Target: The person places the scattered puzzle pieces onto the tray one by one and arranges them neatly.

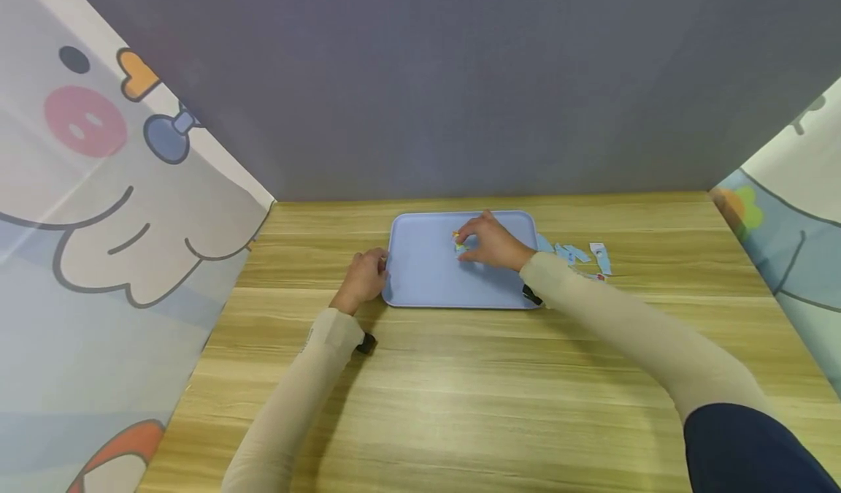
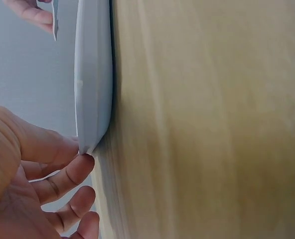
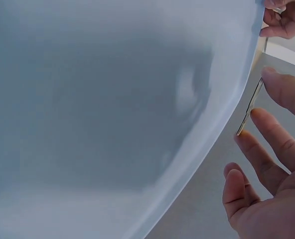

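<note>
A light blue rectangular tray [image 1: 420, 274] lies on the wooden table. My left hand [image 1: 365, 277] pinches its left rim; in the left wrist view the thumb and forefinger meet at the corner of the tray [image 2: 93, 74], and the other fingers are loosely bent. Over the tray, my right hand [image 1: 491, 243] holds a small, flat, colourful piece [image 1: 459, 245], like a jigsaw piece. The right wrist view shows this thin piece [image 3: 249, 108] edge-on between thumb and fingertips, its picture hidden.
Several flat blue printed pieces [image 1: 601, 258] lie on the table just right of the tray, some partly behind the right forearm. A grey panel [image 1: 460, 84] stands along the table's back edge. Cartoon-printed walls [image 1: 164, 259] flank both sides.
</note>
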A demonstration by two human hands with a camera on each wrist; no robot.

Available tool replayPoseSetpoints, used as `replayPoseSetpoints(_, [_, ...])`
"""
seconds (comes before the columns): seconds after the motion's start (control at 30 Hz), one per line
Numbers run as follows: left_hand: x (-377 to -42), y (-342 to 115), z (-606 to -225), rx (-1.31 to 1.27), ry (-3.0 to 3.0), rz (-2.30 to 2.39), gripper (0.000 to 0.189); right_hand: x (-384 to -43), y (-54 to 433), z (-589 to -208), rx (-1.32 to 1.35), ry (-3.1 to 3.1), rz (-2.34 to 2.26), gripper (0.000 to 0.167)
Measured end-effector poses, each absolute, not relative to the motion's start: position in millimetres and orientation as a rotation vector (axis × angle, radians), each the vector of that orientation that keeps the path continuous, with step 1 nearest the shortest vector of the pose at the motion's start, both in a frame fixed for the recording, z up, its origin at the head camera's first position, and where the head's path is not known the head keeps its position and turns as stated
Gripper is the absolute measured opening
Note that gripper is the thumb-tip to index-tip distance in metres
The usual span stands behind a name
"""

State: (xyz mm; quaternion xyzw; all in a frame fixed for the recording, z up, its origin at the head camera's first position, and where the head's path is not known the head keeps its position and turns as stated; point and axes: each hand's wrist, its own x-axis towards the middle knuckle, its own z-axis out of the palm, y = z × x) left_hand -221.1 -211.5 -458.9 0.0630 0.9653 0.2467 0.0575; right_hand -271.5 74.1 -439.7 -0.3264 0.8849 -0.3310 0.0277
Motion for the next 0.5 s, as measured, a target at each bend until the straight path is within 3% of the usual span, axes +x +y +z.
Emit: replayPoseSetpoints(0.5, [-220.3,-211.2,-459.8,0.187,2.926,0.742,0.039,-279.4,30.5,-436.2,-0.853,2.777,-0.954,0.025])
